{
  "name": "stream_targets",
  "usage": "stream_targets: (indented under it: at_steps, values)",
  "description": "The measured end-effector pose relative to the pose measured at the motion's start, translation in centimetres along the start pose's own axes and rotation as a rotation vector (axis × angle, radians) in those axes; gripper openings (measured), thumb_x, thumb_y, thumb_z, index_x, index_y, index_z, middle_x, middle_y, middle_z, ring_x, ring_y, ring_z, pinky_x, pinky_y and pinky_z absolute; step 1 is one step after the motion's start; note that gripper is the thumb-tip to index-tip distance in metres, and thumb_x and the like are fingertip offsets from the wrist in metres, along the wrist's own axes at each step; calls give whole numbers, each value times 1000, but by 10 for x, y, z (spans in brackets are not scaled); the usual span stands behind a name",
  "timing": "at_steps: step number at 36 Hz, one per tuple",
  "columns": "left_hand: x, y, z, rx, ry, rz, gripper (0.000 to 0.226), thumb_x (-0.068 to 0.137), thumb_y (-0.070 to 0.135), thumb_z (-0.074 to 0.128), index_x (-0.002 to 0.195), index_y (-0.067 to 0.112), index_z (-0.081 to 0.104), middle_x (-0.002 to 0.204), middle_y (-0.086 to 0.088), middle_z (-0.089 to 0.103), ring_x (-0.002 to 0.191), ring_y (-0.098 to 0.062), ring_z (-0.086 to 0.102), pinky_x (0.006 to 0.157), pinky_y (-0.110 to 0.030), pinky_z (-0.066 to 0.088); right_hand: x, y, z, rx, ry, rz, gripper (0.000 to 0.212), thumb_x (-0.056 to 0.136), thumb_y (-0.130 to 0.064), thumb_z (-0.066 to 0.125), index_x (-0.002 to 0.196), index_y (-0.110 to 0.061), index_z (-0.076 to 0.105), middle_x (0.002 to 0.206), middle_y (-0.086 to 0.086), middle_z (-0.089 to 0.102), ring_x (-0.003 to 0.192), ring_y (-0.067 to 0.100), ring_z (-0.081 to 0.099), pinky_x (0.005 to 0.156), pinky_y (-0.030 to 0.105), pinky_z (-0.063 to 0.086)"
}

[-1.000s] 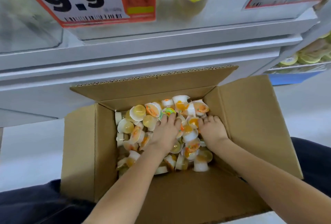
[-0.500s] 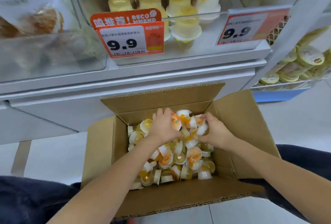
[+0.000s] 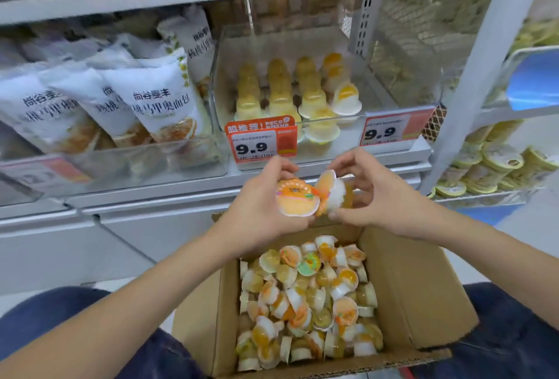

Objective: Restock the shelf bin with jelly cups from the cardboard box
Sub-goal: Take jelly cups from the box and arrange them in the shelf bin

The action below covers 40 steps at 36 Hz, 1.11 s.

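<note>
Left hand (image 3: 260, 209) gripping 1 jelly cup (image 3: 298, 197); right hand (image 3: 372, 197) gripping another, touching, above cardboard box (image 3: 423, 288), below shelf bin (image 3: 378, 100).

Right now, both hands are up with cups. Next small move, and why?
Probably carry both forward and up over the clear bin's front wall. The left hand and right hand each grip a jelly cup below that wall, above the cardboard box; the bin has space.

Shelf bin (image 3: 378, 54) open-topped; price tags (image 3: 261, 142) front its wall.
</note>
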<state>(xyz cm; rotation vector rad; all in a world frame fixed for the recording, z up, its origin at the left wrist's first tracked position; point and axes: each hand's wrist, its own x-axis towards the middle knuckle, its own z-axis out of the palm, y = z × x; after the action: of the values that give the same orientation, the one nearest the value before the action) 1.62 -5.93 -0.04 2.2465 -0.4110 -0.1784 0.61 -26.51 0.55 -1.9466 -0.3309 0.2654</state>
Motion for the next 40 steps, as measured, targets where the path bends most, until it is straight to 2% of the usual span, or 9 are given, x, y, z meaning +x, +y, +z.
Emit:
stream_targets:
  at_steps: [4, 9, 15, 18, 21, 29, 33, 37, 40]
  values:
    - [0, -3, -4, 46, 75, 32, 65, 57, 34, 88, 108, 35, 47, 102, 18, 63, 93, 0, 60, 76, -17, 48, 1, -2, 1, 106, 28, 35, 47, 74, -5, 77, 114, -21, 57, 115, -2, 61, 101, 9, 60, 83, 18, 52]
    - [0, -6, 1, 102, 16, 76, 68, 52, 42, 89, 107, 39, 49, 96, 23, 62, 91, 4, 58, 72, -11, 43, -2, 2, 0, 177, -3, 62, 39, 75, -6, 76, 108, -26, 66, 103, -12, 68, 97, 13, 65, 86, 27, 55]
    - [-3, -3, 12, 136, -36, 119, 79, 53, 55, 83, 124, 32, 57, 102, 27, 58, 99, 3, 52, 81, -8, 39, 0, 7, 8, 269, -25, 63, 46, 67, -15, 83, 108, -19, 64, 104, 1, 68, 91, 13, 66, 79, 25, 55]
    - [-7, -4, 17, 109, 16, 127, 83, 53, 68, 71, 126, 34, 55, 106, 24, 60, 101, 2, 53, 85, -13, 42, 1, 8, 9, 280, -20, 63, 46, 65, -18, 83, 108, -16, 64, 103, 3, 69, 92, 17, 67, 80, 24, 55]
    - [-11, -6, 22, 145, 87, 135, 89, 55, 73, 63, 132, 31, 52, 109, 21, 60, 102, 4, 50, 86, -10, 40, 0, 7, 9, 298, -20, 65, 47, 63, -19, 76, 109, -14, 65, 103, 5, 70, 93, 18, 68, 80, 22, 54]
    - [-17, -9, 31, 222, 163, 69, 78, 59, 72, 59, 128, 36, 53, 100, 16, 59, 95, 4, 48, 76, -15, 46, -8, 8, 18, 213, -29, 73, 47, 76, -26, 68, 122, -30, 58, 107, -14, 70, 97, 0, 65, 79, 15, 50]
    - [-18, -8, 33, 257, 158, 57, 81, 62, 70, 58, 132, 29, 52, 97, 26, 53, 95, 3, 46, 75, -17, 44, -9, 8, 20, 225, -56, 117, 60, 82, -11, 69, 135, -26, 47, 111, -16, 67, 101, -3, 64, 77, 14, 51]
    - [-21, -6, 36, 220, 144, 24, 87, 63, 68, 63, 138, 27, 46, 102, 20, 54, 98, 1, 44, 78, -9, 35, -7, 10, 23, 148, -13, 112, 59, 84, -14, 69, 137, -28, 47, 115, -14, 66, 102, -4, 63, 83, 14, 50]
    - [-22, -6, 38, 145, 144, -10, 86, 63, 64, 64, 139, 29, 43, 103, 20, 53, 104, -1, 45, 83, -10, 38, -7, 14, 27, 125, 29, 89, 57, 84, -18, 69, 135, -34, 48, 115, -14, 67, 104, -3, 63, 86, 17, 51]
